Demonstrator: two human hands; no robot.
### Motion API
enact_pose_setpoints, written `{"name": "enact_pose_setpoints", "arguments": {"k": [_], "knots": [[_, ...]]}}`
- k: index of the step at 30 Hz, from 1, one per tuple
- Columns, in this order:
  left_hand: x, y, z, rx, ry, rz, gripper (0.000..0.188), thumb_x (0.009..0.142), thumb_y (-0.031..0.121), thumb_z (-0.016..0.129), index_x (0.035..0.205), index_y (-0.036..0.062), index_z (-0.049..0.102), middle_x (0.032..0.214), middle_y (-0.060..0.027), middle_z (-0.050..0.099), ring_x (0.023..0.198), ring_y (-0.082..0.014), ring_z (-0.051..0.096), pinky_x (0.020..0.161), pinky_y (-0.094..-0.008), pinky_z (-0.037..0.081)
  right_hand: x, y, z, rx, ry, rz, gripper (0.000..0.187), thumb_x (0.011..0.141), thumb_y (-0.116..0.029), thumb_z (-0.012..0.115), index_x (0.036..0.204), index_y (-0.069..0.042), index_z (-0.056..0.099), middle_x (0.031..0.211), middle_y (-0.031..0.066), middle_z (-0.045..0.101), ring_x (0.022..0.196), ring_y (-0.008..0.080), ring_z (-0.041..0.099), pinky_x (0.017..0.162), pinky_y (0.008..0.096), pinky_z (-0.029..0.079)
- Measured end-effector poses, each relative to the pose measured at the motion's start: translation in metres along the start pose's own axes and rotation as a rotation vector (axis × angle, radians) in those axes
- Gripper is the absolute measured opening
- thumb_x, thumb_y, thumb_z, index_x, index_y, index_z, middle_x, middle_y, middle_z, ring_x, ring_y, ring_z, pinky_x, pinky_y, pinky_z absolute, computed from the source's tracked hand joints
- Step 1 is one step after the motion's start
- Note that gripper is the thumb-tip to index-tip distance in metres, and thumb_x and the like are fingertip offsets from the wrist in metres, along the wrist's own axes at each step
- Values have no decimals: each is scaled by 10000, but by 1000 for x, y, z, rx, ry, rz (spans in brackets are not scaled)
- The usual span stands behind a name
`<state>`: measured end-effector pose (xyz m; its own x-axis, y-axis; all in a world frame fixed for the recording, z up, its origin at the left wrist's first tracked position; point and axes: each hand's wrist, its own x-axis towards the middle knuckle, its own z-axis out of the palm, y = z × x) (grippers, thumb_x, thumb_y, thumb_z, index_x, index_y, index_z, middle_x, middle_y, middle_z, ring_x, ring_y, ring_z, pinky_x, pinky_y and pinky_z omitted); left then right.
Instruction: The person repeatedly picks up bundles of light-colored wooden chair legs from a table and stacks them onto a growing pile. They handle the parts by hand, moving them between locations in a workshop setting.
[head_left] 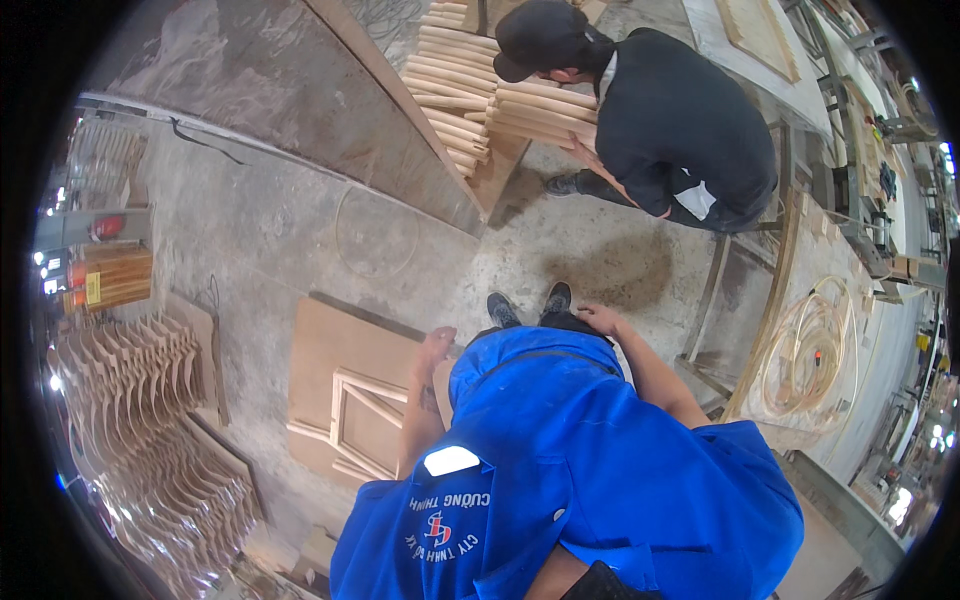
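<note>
My left hand [437, 345] hangs at my left side, its fingers loosely apart and nothing visible in them. It is nearest to a brown board [318, 375] on the floor, which bears a pale wooden frame [340, 405] and some loose wooden pieces. On the other side, my right hand [600, 318] is held out beside my thigh, fingers loosely stretched and holding nothing that I can see. Ahead, a co-worker in dark clothes [690, 125] bends over a stack of pale wooden rods [450, 60], hands under a bundle of rods [545, 108].
A large grey-brown panel [270, 80] stands at the far left. Stacks of curved wooden parts [150, 400] line the left side. To the right, a worktable [790, 270] carries a coiled pale hose [810, 345]. My shoes [530, 302] rest on the concrete floor [500, 245].
</note>
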<state>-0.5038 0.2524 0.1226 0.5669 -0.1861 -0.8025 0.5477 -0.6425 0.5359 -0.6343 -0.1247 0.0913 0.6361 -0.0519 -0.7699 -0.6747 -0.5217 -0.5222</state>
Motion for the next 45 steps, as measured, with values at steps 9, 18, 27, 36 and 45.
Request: {"name": "enact_pose_setpoints", "arguments": {"k": [9,18,27,36,45], "knots": [[0,-5,-8,95,-241,-151,680,839,539,552,1385,149,443,1358,-127,483,1186,-297,495,850,-492,476,-27,-51,2,563,-672,277,905,816,-767,400,1457,-130,339,1474,116,368,1308,280,404,1093,396,303],[9,5,-28,40,-330,-216,751,847,581,540,1431,142,366,1437,-129,397,1308,-329,382,952,-548,401,-6,-75,20,-39,-355,165,980,770,-763,464,1486,-126,261,1546,147,194,1414,362,192,1126,474,235],[78,82,12,259,-297,100,518,882,426,545,1231,45,572,1126,-120,625,973,-259,607,840,-405,483,-5,-145,11,178,26,-281,609,884,-448,549,1362,-82,460,1277,205,557,1128,370,565,967,393,439],[173,208,69,968,-433,455,513,867,444,540,1208,65,594,1190,-227,601,1122,-362,569,960,-421,443,-90,-206,-91,807,302,-500,453,929,-211,561,1345,-60,469,1233,157,590,1138,269,570,960,372,447],[268,312,73,698,-215,268,531,832,433,549,1129,2,641,1129,-247,626,1077,-364,598,939,-416,451,9,-159,-173,1287,644,-360,513,993,-394,418,1319,-1,469,1211,136,585,1148,211,542,949,338,431]]}}
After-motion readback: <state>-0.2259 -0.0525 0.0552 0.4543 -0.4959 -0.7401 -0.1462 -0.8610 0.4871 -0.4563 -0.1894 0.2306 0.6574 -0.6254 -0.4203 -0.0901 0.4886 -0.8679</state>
